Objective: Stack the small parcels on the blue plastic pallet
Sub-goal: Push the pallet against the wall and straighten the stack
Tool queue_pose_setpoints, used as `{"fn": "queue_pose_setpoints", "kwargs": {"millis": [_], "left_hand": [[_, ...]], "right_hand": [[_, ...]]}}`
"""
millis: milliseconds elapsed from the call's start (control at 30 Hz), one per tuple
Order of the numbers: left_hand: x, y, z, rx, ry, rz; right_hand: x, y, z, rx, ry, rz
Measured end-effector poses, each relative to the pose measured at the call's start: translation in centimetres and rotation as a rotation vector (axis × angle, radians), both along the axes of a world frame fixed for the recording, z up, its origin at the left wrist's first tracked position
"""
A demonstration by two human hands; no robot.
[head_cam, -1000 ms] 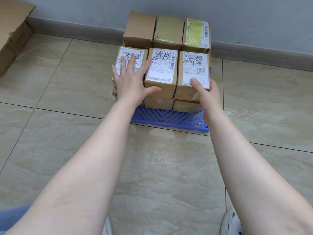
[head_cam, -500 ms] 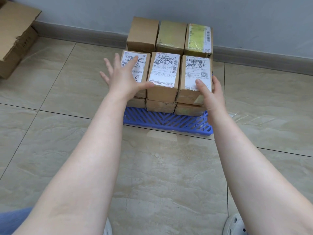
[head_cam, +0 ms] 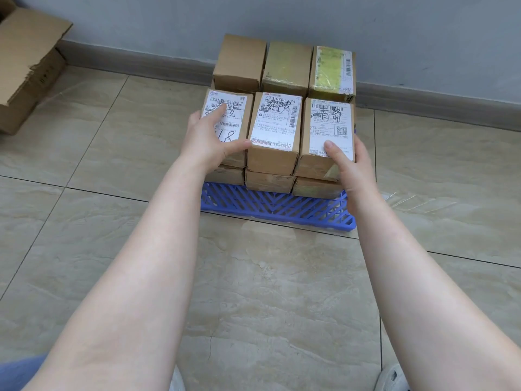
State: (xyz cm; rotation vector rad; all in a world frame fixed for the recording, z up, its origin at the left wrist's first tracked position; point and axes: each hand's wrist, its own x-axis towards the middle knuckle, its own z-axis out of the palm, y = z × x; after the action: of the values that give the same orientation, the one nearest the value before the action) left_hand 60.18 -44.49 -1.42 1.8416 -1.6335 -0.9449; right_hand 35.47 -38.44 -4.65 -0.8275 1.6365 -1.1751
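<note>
The small parcels [head_cam: 275, 131] sit stacked on the blue plastic pallet [head_cam: 277, 206] by the wall, long axes running away from the camera toward it. The left hand [head_cam: 210, 139] clasps the front left parcel [head_cam: 228, 119], forefinger across its label; the right hand [head_cam: 351, 165] grips the front right parcel [head_cam: 328, 131], thumb on top.
</note>
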Motion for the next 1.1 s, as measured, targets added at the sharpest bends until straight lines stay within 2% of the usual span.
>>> {"fn": "queue_pose_setpoints", "kwargs": {"millis": [167,300,500,633,767,1100], "left_hand": [[-0.5,-0.8,-0.4,-0.158,-0.016,0.171],[-1.0,-3.9,0.6,-0.246,0.021,0.246],[-2.1,-9.4,1.0,-0.069,0.004,0.272],[-1.6,-11.4,0.6,0.054,-0.047,0.266],[-1.2,-13.1,0.3,0.132,-0.026,0.222],[-0.2,-13.5,-1.0,0.094,0.038,0.133]], "right_hand": [[-1.0,-0.9,1.5,0.020,0.036,-0.106],[-2.0,-4.1,3.7,0.005,0.149,-0.090],[-2.6,-9.4,6.1,0.155,0.270,-0.044],[-2.6,-11.6,6.6,0.282,0.244,-0.043],[-2.2,-12.3,6.8,0.317,0.178,-0.015],[-2.5,-12.5,5.4,0.270,0.167,-0.027]]}}
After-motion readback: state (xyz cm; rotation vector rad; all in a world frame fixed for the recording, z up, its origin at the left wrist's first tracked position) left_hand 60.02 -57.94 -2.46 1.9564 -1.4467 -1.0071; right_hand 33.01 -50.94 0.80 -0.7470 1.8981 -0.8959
